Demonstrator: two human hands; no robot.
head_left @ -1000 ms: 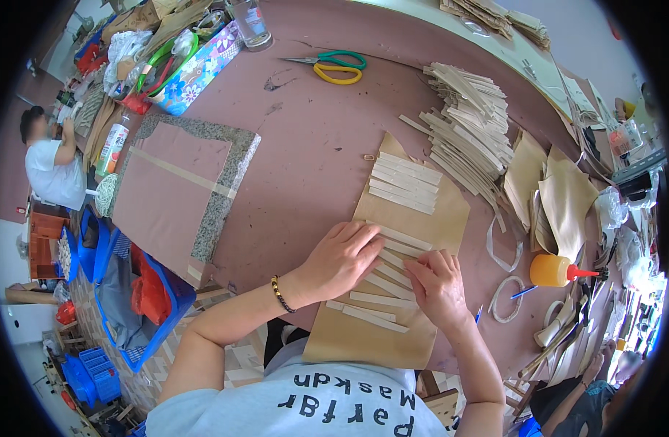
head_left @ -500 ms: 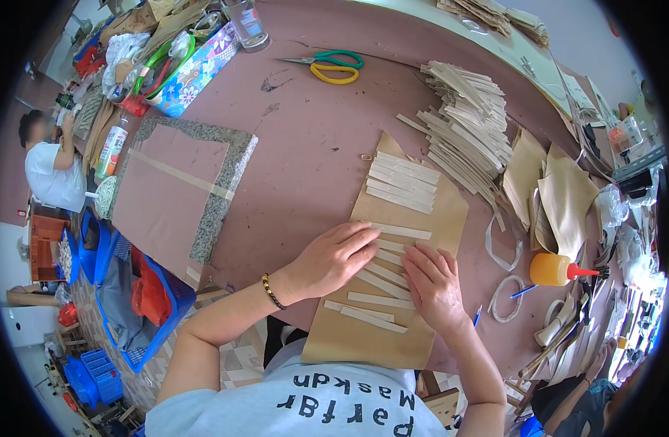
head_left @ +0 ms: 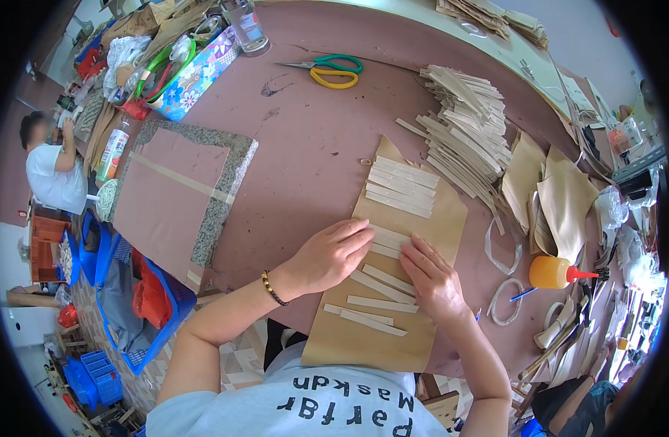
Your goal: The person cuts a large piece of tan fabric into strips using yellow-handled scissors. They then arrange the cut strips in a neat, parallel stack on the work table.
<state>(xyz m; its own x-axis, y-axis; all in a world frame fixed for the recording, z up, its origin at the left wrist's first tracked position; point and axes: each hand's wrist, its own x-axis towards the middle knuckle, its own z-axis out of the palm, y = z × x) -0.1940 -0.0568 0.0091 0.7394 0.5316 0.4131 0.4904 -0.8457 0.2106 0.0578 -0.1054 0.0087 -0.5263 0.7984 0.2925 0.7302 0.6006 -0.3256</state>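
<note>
A tan sheet, leather-like, lies lengthwise before me with pale flat strips laid across it. Several strips sit side by side in a neat block near its far end. Below that, my left hand pinches the left ends of a pair of strips, fingers closed together. At their right ends, the bent fingers of my right hand press down close together. Nearer me, loose strips lie at uneven angles with gaps between them. Both sets of fingertips partly hide the strips beneath.
A heap of pale strips spreads beyond the sheet. Green-and-yellow-handled scissors lie at the back. A stone slab stands left under a brown sheet. To the right are tan pieces and a yellow glue bottle. Another person sits far left.
My right hand has shifted slightly away from me and left. The strips between my hands now lie closer together, and more of the loose strips nearer me shows.
</note>
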